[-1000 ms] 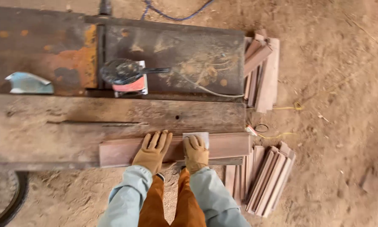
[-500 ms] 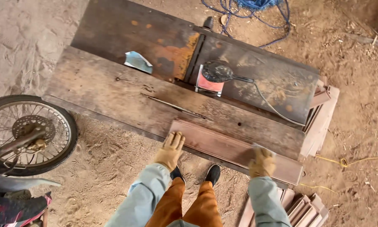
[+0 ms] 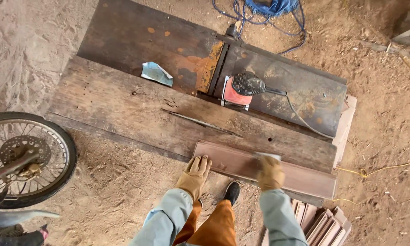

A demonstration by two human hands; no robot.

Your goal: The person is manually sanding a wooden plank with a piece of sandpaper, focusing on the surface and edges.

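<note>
On the near edge of the workbench (image 3: 123, 114) lay the long reddish plank (image 3: 305, 178), flat, running along the bench's front from lower left to right; we saw both gloved hands on it. Left hand (image 3: 195, 174) sat flat on the plank's left end, fingers (image 3: 200, 163) straight and slightly spread, palm down, pinching nothing; right hand (image 3: 269, 174) was blurred, pressing a pale sheet of sandpaper (image 3: 267, 156) against the plank near its middle; its fingers looked curled over the sheet, but we could not tell exactly how they were set because of the blur. Sleeves were pale blue-grey, trousers orange, one dark shoe (image 3: 232, 192) on the sandy ground below the bench edge.

Behind the plank we noted a thin metal rod (image 3: 200, 122) lying on the wood, well apart from the hands; farther back a red and black power sander (image 3: 241, 89) stood on the rusty metal plate (image 3: 159, 43), its cord (image 3: 305, 122) trailing right; a crumpled scrap of blue-white paper (image 3: 156, 73) lay left of it. Blue rope (image 3: 264, 10) was bundled on the ground beyond the bench; stacked wooden slats (image 3: 321, 223) lay at lower right, near the right arm, more boards (image 3: 344, 130) at the bench's right end; a spoked motorbike wheel (image 3: 25, 157) stood at left; a yellow string (image 3: 378, 169) crossed the dirt at right.
</note>
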